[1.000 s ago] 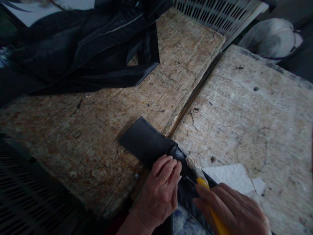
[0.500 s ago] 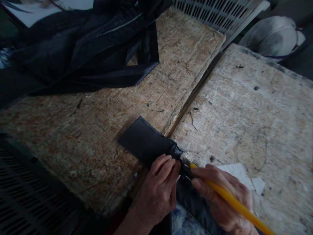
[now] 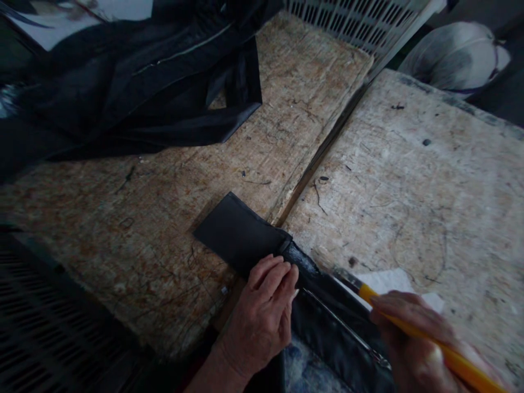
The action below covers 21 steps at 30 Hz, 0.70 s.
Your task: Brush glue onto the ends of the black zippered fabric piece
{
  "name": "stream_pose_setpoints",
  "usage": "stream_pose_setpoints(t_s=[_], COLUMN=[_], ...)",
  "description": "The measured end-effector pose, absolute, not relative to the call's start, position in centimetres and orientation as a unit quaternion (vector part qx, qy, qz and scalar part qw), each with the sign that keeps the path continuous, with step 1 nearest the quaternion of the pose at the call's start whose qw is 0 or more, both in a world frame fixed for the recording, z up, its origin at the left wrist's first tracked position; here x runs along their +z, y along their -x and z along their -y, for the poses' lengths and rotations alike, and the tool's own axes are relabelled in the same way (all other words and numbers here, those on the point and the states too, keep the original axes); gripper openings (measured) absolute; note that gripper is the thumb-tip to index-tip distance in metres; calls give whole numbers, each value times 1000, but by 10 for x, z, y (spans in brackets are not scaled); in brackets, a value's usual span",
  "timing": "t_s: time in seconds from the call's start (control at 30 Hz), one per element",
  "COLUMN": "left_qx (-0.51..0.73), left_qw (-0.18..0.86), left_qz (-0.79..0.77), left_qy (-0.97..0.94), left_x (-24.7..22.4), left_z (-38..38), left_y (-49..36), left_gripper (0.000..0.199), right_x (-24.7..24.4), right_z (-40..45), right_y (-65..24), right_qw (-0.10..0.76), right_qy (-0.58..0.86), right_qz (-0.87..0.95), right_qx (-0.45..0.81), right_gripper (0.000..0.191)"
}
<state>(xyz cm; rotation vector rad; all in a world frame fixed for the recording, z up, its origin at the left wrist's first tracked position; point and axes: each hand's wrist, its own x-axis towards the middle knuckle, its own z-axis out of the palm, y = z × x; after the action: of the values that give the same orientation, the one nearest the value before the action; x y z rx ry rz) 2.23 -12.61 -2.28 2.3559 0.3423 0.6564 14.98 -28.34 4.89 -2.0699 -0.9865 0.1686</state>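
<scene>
My left hand (image 3: 260, 314) holds down a black leather-like piece (image 3: 239, 229) near its folded seam, with the fingers close together. The flat end of the piece lies on the board to the upper left. Beside my fingertips, a whitish wet-looking smear shows on the seam (image 3: 302, 258). A metal zipper (image 3: 338, 319) runs along the black material toward the lower right. My right hand (image 3: 421, 341) is closed round a yellow-handled brush (image 3: 367, 293). Its blurred bristles point left, just right of the smeared seam.
Black material with a zipper (image 3: 102, 93) is heaped at the upper left. A gap separates two worn boards (image 3: 409, 180), strewn with thread scraps. Scraps of white paper (image 3: 395, 279) lie by my right hand. Plastic crates stand at the top (image 3: 347, 22) and lower left (image 3: 49, 322).
My right hand has drawn the brush away from the seam, to the right and slightly down. The smear and zipper are now uncovered. My left hand stays on the piece.
</scene>
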Motion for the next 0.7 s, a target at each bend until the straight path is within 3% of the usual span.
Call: stream_pose_setpoints(t_s=[0.17, 0.4, 0.57, 0.7], left_qx=[251, 233, 264, 271], left_qw=[335, 342, 352, 353], left_qz=[-135, -141, -151, -155], left_qy=[-898, -899, -885, -882], left_x=[-23, -20, -18, -19], left_z=[128, 127, 127, 127], left_y=[-20, -22, -24, -24], left_gripper=[35, 33, 32, 31], right_x=[35, 32, 56, 47], right_z=[236, 232, 229, 221], right_y=[-140, -139, -149, -157], right_qw=[455, 396, 329, 329], right_qy=[790, 856, 866, 809], right_qz=[401, 314, 374, 484], right_qx=[96, 111, 43, 48], right_gripper=[21, 25, 27, 15])
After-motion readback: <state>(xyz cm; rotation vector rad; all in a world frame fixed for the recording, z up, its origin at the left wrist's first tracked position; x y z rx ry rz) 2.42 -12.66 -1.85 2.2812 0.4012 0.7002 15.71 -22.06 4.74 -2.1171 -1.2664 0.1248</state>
